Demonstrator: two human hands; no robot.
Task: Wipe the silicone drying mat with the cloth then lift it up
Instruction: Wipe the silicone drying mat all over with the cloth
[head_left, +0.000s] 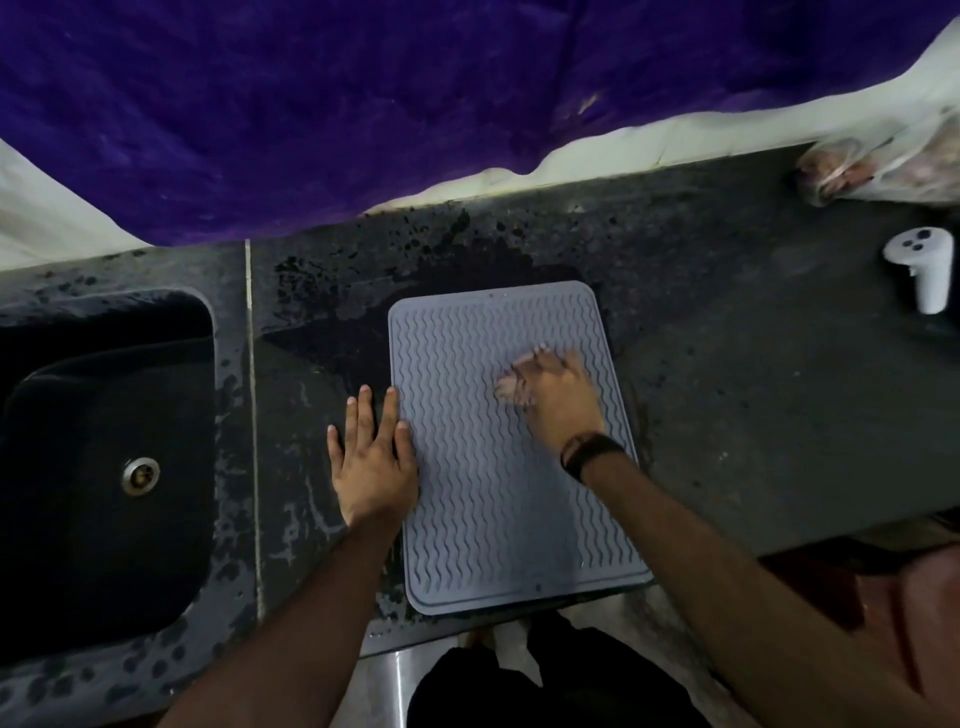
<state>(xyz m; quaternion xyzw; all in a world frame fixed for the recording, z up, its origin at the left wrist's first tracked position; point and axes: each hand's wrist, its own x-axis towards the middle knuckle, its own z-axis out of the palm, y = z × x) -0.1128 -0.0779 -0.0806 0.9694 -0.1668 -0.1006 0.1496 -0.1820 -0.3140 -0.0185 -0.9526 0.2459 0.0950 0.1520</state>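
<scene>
Sink (104, 441) left | controller (922, 270) far right | left hand (371, 457) flat, holding mat (498, 519) edge | right hand (556, 395) blurred, grip unclear

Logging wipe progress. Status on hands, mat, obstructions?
Left hand flat, pressing mat's left edge. Right hand blurred on silicone drying mat, cloth under fingers; grip unclear. Nothing else on mat.
</scene>
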